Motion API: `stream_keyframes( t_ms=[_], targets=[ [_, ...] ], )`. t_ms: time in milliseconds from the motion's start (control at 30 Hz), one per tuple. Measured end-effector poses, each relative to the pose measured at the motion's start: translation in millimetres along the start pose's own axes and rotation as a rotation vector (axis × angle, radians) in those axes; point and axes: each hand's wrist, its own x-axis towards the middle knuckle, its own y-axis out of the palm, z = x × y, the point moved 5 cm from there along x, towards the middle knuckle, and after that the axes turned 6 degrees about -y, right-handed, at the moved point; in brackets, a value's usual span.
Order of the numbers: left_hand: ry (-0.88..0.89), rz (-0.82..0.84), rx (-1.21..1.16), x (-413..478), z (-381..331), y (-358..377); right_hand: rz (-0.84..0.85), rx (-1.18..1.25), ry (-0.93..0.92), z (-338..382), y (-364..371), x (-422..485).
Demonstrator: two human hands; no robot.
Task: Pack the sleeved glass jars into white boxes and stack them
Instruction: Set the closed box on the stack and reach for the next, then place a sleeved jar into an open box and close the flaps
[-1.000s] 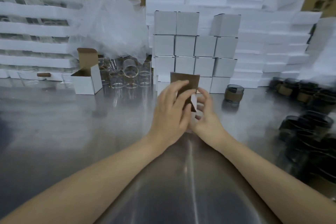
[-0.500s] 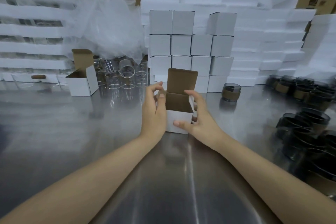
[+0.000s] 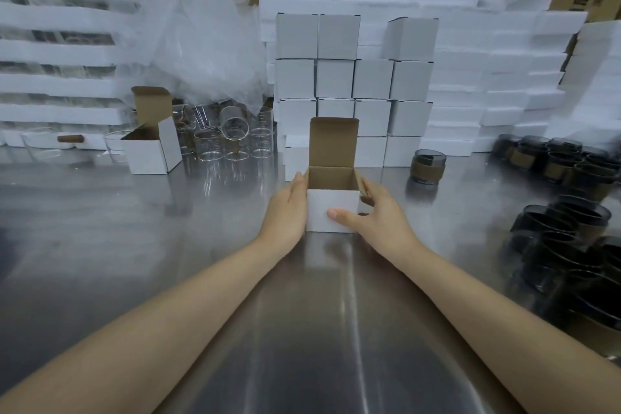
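An open white box (image 3: 332,213) with a brown inside stands on the steel table (image 3: 188,245) at the centre, its lid flap upright. My left hand (image 3: 287,208) presses flat against its left side with straight fingers. My right hand (image 3: 379,212) holds the box, thumb on the front face and fingers round the right side. The box looks empty inside. One dark glass jar with a brown sleeve (image 3: 429,166) stands apart to the right of the box. Behind it rises a stack of closed white boxes (image 3: 353,77).
Several dark sleeved jars (image 3: 564,239) crowd the right edge, more at the back right (image 3: 551,158). Another open white box (image 3: 151,151) stands at the left, beside clear glasses (image 3: 232,141). White foam trays (image 3: 487,77) and crumpled plastic wrap (image 3: 201,44) line the back.
The box went from being folded in both hands above the table to standing on it, lid up. My left hand moved from the box's top to its left side.
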Motion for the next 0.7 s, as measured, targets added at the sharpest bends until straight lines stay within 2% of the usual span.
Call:
stream_keyframes(
  t_ms=[167,300,400,467,600,700],
  targets=[
    [0.034,0.158,0.255,-5,6,9,0.09,-0.151,-0.031,5,5,-2],
    [0.11,0.264,0.18,-8,2,14,0.091,-0.124,-0.051,8,3,-3],
    [0.18,0.243,0.126,-7,1,12,0.07,-0.113,-0.104,11,1,-4],
    [0.286,0.185,0.129,-8,-5,10,0.054,-0.081,-0.125,13,1,-4],
    [0.446,0.004,0.093,-10,-15,5,-0.144,-0.183,-0.285,24,-9,-5],
    [0.489,-0.026,0.133,-9,-14,4,-0.137,-0.14,-0.296,25,-9,-4]
  ],
)
